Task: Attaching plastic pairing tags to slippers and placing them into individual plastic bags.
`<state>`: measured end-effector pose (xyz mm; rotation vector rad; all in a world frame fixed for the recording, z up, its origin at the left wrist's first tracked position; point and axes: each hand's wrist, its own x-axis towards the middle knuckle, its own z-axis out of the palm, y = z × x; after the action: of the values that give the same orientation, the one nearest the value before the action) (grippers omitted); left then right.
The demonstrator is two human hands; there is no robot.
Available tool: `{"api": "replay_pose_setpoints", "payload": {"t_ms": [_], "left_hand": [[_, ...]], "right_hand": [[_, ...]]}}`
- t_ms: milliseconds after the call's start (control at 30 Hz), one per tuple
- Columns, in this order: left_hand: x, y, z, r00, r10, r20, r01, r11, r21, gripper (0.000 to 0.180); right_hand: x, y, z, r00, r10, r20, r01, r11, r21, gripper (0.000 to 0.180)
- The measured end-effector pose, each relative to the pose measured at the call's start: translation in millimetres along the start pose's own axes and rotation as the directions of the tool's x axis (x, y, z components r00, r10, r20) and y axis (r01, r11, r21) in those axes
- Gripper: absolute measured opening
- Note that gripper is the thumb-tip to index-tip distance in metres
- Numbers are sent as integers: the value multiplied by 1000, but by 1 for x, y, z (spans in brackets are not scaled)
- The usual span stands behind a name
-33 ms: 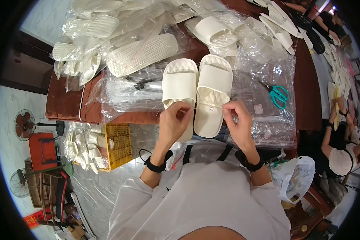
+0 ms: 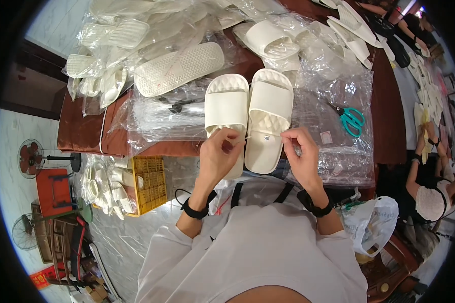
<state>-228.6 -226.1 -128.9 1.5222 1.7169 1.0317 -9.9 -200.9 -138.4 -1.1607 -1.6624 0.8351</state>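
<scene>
A pair of white slide slippers lies side by side in front of me: the left slipper [image 2: 226,108] and the right slipper [image 2: 270,103], which bears a small printed label on its insole. A thin pale strand [image 2: 260,133] stretches across the right slipper's insole between my hands. My left hand [image 2: 221,154] pinches one end above the left slipper's heel. At the right slipper's edge my right hand [image 2: 301,151] pinches the other end between thumb and fingertips. The left slipper's heel is partly hidden by my left hand.
Clear plastic bags [image 2: 333,156] spread under the slippers, with teal-handled scissors [image 2: 352,121] on them. Bagged slippers [image 2: 179,69] pile up at the back left. A yellow crate [image 2: 150,184] stands below the table edge; a white plastic bag [image 2: 371,224] is at right. Another person [image 2: 432,202] works far right.
My left hand and the left slipper have shifted very slightly to the left. My right hand stays in place.
</scene>
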Motion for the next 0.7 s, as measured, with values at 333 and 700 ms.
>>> {"api": "replay_pose_setpoints", "payload": {"t_ms": [333, 700], "left_hand": [[6, 39, 15, 903, 406, 138, -404, 914, -46, 28], [1, 34, 28, 932, 335, 135, -319, 939, -124, 14]], "right_hand": [[-1, -25, -2, 993, -89, 81, 90, 996, -12, 21], [-11, -9, -4, 998, 45, 35, -47, 997, 66, 15]]}}
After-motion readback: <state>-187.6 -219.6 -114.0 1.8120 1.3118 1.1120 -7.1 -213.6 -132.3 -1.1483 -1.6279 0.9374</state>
